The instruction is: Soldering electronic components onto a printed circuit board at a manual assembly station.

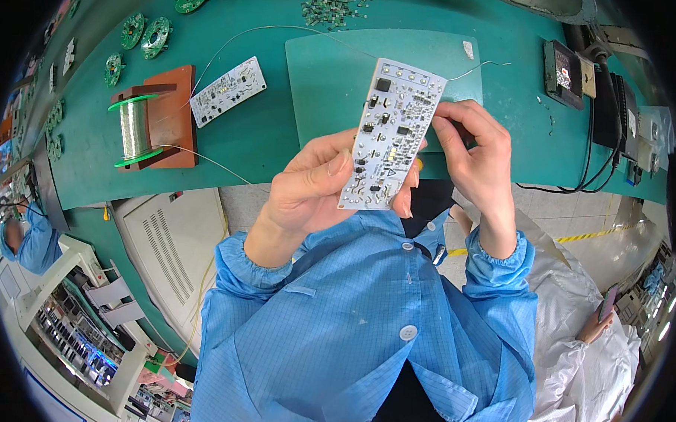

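Note:
My left hand [318, 185] holds a long white circuit board [391, 131] upright in front of me, thumb across its lower face and fingers behind it. The board carries small black parts and silver pads. My right hand [477, 158] touches the board's right edge with pinched fingertips; a small yellow bit shows just under them. Both sleeves are blue. A second white circuit board [227, 90] lies on the green bench [90, 156] to the upper left.
A spool of solder wire [135, 129] sits on a brown stand, its wire trailing over a green mat [333, 85]. Round green boards [146, 35] and small parts [334, 6] lie farther back. A black device with cables [564, 69] stands right. Another person sits lower right.

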`<control>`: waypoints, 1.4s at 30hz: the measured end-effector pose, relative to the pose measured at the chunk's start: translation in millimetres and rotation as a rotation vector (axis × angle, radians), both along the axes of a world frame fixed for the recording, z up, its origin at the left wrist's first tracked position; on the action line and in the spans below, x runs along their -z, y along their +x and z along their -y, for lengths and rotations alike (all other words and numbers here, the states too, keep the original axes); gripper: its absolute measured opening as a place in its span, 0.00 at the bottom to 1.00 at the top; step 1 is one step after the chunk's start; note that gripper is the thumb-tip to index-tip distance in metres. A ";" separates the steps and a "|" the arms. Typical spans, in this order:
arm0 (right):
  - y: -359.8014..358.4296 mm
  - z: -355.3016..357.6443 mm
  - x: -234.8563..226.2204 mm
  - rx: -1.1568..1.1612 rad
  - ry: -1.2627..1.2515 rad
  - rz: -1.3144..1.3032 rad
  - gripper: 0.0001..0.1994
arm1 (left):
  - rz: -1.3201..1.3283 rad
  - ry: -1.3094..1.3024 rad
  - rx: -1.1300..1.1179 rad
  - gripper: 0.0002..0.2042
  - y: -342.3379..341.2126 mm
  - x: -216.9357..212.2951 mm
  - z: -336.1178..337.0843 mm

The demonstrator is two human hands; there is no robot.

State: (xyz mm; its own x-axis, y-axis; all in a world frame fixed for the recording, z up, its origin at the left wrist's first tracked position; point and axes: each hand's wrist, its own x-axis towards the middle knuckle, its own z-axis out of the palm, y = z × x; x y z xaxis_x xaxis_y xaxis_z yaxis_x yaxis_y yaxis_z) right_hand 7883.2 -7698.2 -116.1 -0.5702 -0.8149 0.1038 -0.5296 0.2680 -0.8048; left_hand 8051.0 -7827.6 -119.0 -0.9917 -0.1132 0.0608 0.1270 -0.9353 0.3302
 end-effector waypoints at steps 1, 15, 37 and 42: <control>0.3 -0.3 -1.1 0.009 0.009 0.015 0.06 | 0.009 -0.029 -0.017 0.29 -0.2 0.0 0.2; 1.7 -0.9 -5.7 0.048 -0.022 0.032 0.06 | 0.022 -0.144 -0.052 0.29 1.8 1.4 5.8; -56.6 -52.1 6.5 0.379 -0.101 -0.149 0.08 | 0.399 -1.214 -0.653 0.30 -23.3 20.1 9.2; -124.7 -101.4 -2.6 0.656 -0.754 0.732 0.18 | 0.369 -1.690 -0.818 0.23 -7.3 19.7 26.0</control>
